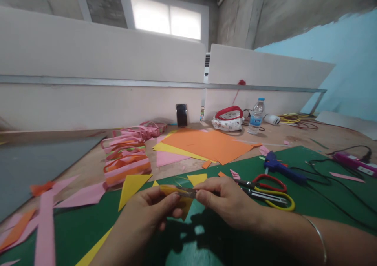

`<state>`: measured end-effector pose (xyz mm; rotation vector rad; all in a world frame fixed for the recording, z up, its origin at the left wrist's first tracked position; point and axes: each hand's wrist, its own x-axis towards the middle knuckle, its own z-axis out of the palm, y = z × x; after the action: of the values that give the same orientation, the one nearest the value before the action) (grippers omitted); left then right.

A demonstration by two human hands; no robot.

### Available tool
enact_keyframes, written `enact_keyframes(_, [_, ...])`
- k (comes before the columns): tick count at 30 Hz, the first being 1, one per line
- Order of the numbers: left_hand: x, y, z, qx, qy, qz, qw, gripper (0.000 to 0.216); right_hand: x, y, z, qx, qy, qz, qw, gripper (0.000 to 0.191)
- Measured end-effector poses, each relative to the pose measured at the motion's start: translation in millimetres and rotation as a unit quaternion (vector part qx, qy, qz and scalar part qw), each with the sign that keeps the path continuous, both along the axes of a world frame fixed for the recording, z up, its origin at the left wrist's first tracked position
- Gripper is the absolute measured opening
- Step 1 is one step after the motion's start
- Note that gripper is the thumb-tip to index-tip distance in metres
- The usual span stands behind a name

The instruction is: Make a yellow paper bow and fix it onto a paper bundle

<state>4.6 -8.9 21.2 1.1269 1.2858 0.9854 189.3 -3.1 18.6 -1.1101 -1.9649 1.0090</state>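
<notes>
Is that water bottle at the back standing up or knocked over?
Standing upright. The water bottle rests on its base on the table, blue cap on top.

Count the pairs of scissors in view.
2. A red-and-yellow-handled pair lies on the green mat right of the hands; a small pair is in the right hand, at yellow paper pinched by the left hand.

one head-worn camera looks forward and down, close over the green mat
</notes>
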Motion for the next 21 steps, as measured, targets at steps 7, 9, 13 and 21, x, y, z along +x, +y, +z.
enact_keyframes(7, [-0.2, 0.9, -3.3, -0.002, -0.007, 0.007, 1.0, 0.01, -0.2, -1.0, 1.2, 0.011, 0.005, 0.003, 1.0, 0.023])
enact_keyframes(9, [0.1, 0.5, -2.2, -0.003, -0.007, 0.006, 1.0, 0.009, 0.0, -1.0, 1.4, 0.011, 0.006, 0.005, 1.0, 0.023])
enact_keyframes(13, [0.7, -0.3, 0.8, -0.008, -0.007, 0.001, 1.0, 0.009, 0.3, -0.5, 1.5, 0.013, 0.003, 0.006, 1.0, 0.023])
enact_keyframes(21, [0.6, -1.0, -0.7, -0.019, -0.018, 0.009, 1.0, 0.014, 0.9, -1.7, 2.8, 0.032, -0.006, 0.0, 0.999, 0.025])
